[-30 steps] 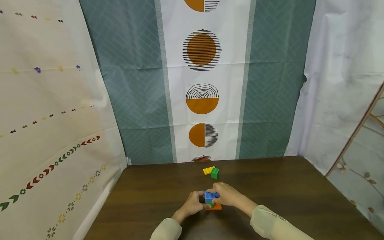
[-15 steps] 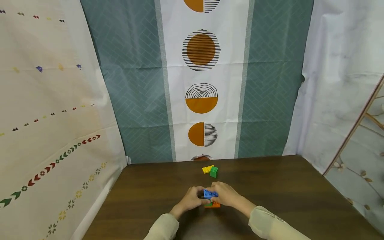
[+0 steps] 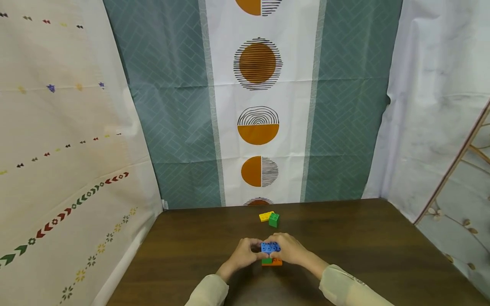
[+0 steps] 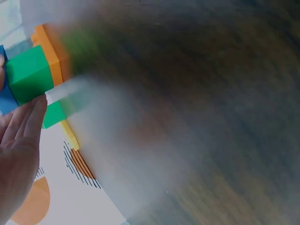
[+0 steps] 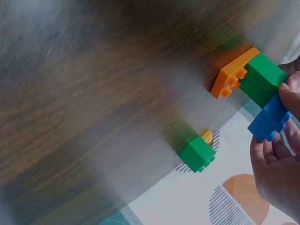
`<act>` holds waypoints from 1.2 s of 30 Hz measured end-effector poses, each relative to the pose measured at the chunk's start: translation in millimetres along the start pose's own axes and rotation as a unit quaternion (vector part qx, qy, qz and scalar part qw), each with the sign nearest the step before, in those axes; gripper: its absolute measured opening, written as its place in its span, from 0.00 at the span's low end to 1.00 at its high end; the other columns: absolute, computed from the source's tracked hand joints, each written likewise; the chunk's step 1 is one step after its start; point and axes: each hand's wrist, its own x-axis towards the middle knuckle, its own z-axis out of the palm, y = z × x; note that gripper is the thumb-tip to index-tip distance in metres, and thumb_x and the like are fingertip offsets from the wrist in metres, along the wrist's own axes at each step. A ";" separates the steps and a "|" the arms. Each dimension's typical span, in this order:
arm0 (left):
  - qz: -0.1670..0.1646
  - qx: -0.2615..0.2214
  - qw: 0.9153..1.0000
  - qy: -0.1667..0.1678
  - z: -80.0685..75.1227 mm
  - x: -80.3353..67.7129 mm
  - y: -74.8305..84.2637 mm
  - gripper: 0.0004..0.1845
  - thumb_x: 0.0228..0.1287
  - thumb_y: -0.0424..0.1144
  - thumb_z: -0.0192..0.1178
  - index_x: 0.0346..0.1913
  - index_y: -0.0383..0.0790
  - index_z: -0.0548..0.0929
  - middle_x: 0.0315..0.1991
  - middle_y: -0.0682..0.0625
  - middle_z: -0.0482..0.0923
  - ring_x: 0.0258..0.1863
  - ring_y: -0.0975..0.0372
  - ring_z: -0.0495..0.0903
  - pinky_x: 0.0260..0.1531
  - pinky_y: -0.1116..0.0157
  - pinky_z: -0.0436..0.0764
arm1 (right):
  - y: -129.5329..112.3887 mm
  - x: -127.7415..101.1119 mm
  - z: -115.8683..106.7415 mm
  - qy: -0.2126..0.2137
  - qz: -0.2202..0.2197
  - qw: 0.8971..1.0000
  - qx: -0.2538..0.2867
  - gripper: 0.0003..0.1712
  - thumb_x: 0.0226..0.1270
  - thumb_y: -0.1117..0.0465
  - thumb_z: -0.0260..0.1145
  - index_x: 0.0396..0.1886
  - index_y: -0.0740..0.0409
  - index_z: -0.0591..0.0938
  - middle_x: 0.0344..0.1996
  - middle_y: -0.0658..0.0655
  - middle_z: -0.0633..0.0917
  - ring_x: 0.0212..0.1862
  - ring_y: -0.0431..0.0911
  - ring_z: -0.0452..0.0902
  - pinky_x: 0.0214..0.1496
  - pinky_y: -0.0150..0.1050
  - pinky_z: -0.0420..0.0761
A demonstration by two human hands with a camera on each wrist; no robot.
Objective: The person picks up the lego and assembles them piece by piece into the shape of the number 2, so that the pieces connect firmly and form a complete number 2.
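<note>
Left grip: the left hand (image 3: 245, 253) pinches the left end of the blue brick (image 3: 270, 247), thumb on the near side
Right grip: the right hand (image 3: 289, 248) pinches the other end of that same blue brick between thumb and fingers
Blue brick: on top of the stack, touching the green block (image 5: 263, 78) beneath and jutting past it to the right, studs up
Green block: between blue and orange, on the left part of the orange base (image 5: 234, 72)
Orange base: lowest in the stack, bare studs showing right of the green block
Loose pieces: past the stack, a green studded cube (image 3: 274, 219) and a flat yellow brick (image 3: 265, 216) just beside it, to the left and partly behind
Desk: dark brown wood (image 3: 337, 246), under the hands and bricks
Backdrop: teal-and-white cloth (image 3: 176, 127) with orange-brown circles, behind the desk
</note>
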 end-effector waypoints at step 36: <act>-0.008 -0.018 1.000 0.008 0.9 -1.8 -2.8 0.20 0.53 0.36 0.73 0.47 0.26 0.85 0.41 0.40 0.88 0.36 0.68 0.84 0.38 0.71 0.84 | 63.4 44.3 -17.3 0.068 0.179 0.981 0.041 0.35 0.66 0.64 0.65 0.69 0.72 0.65 0.66 0.74 0.70 0.68 0.69 0.64 0.67 0.64 0.66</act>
